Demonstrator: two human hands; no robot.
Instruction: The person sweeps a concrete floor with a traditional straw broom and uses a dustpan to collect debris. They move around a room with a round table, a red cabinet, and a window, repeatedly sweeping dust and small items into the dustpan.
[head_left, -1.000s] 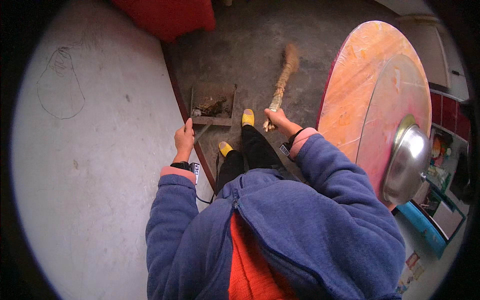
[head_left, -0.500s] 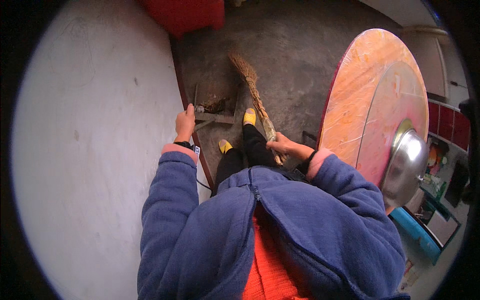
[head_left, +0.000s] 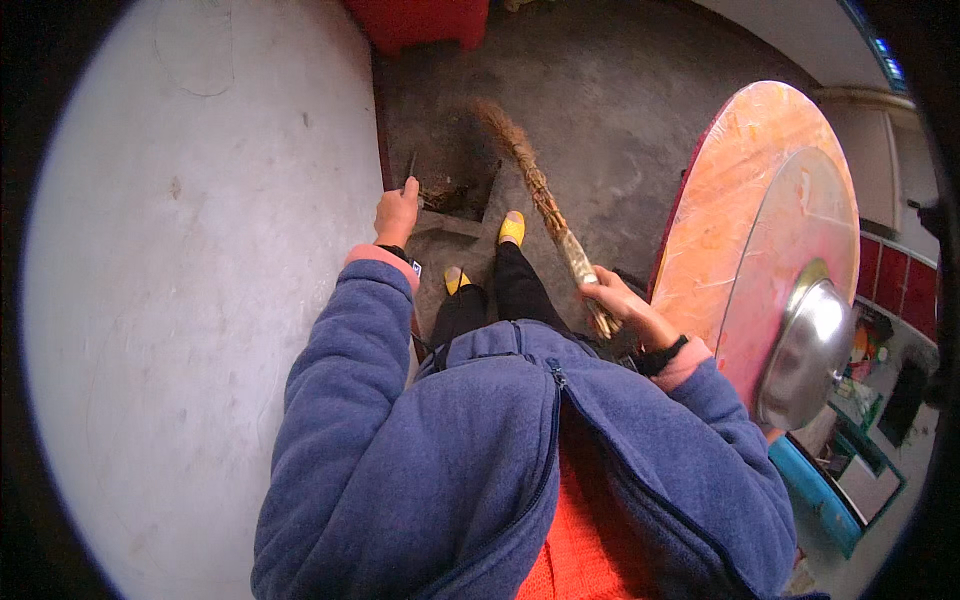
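Debris (head_left: 440,190) could scatter if the dustpan (head_left: 452,224) tips or the broom (head_left: 546,205) swings into it. Broom slants forward-left, bristles near dustpan's far side. Right hand (head_left: 618,297), low, palm inward: grip wrapped round broom handle. Left hand (head_left: 396,213) reaches forward beside dustpan, fingers curled; can't tell what grip holds.

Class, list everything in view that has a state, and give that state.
broom: held slantwise, far end blurred
dustpan: holding debris
right hand: closed around broom
left hand: fingers curled
jacket: partly unzipped
slippers: worn
metal cover: rounded side up
table: film-covered
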